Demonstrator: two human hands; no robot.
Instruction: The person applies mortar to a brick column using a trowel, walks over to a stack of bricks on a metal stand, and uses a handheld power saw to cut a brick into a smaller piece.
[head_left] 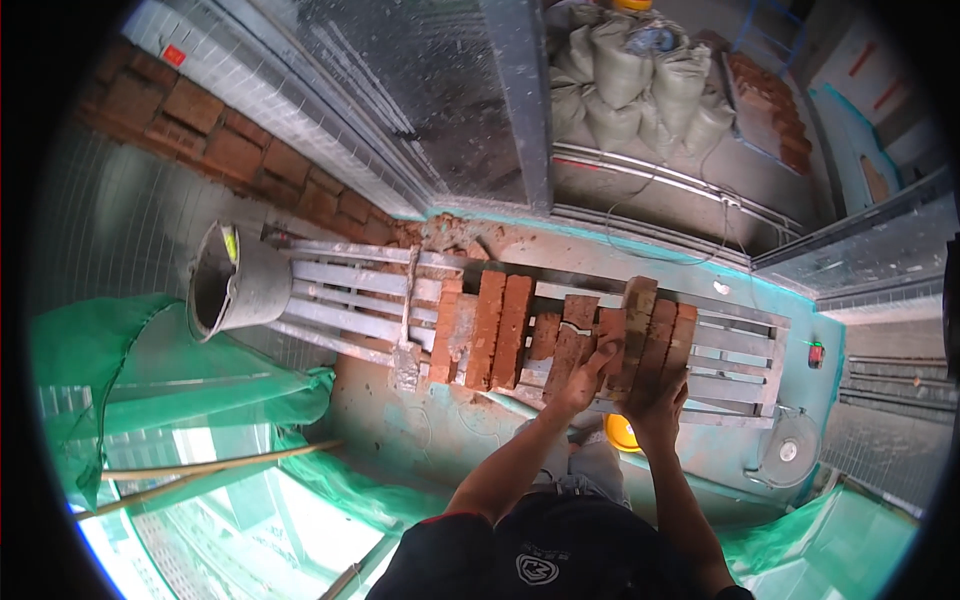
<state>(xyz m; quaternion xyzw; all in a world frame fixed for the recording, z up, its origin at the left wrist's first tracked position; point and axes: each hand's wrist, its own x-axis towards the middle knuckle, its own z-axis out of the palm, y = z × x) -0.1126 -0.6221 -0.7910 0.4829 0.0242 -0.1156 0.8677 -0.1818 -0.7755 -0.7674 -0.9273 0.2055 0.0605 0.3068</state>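
A row of red-brown bricks (515,330) lies across a slatted metal bench (735,358) in front of me. My left hand (588,378) is closed at the near end of a short brick (610,328), with its thumb and fingers against the side. Beside it, my right hand (655,402) wraps around the near ends of several bricks (655,335) standing close together. A cracked brick (574,335) sits just left of my left hand. Farther left, a mortar-smeared tool with a long handle (408,325) rests across the slats. My fingertips are partly hidden by the bricks.
A grey bucket (255,290) lies tipped at the bench's left end. Under the bench's near edge is a yellow round object (622,432). A round fan (790,450) stands at right. Filled sacks (620,95) lie beyond the door frame (520,110). Green netting (200,375) hangs at left.
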